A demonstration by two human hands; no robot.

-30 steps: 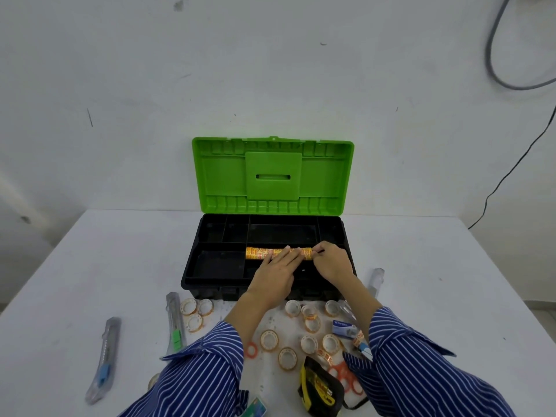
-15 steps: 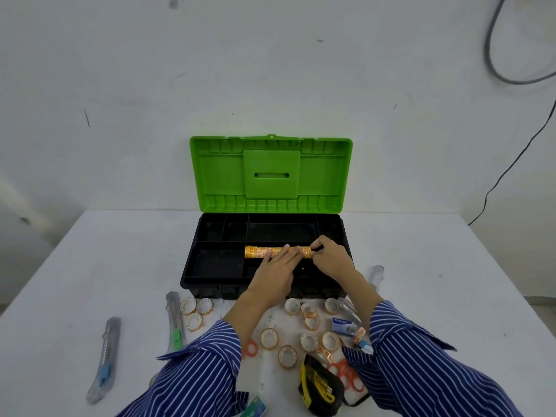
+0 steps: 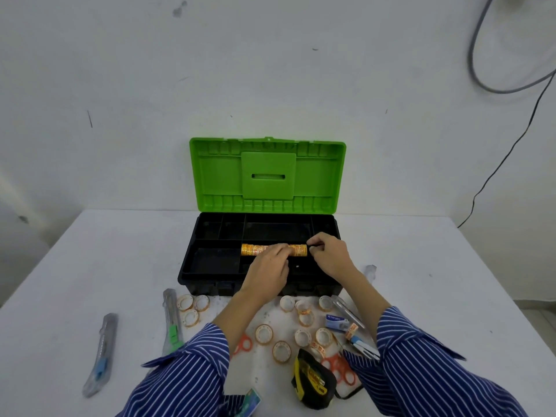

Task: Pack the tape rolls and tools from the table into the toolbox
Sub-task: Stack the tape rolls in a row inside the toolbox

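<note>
Both my hands are inside the black toolbox (image 3: 210, 284) right now, lid (image 3: 267, 176) flipped up green behind it. There's a stick of orange tape rolls (image 3: 255, 249) lying sideways along the divider in the tray — a whole row of them stacked end to end. My left hand (image 3: 267, 270) lies over the middle of that row, fingers pretty much straight and resting on top of it, not wrapped round. My right hand (image 3: 329, 255) is at the right end of the row, fingers curled with thumb and forefinger pinched together just beside the last roll; whether they've actually got hold of the roll or just touch it, I can't tell.

Still out on the white bench (image 3: 90, 266): loose tape rolls (image 3: 302, 337) scattered in front of the box, three more (image 3: 192, 308) in a little cluster to the left, two utility knives (image 3: 100, 353) off to the left, orange-handled scissors (image 3: 340, 370), and a black and yellow tape measure (image 3: 313, 380) near my right sleeve — plus a small blue box (image 3: 337, 322) just beside it.
</note>
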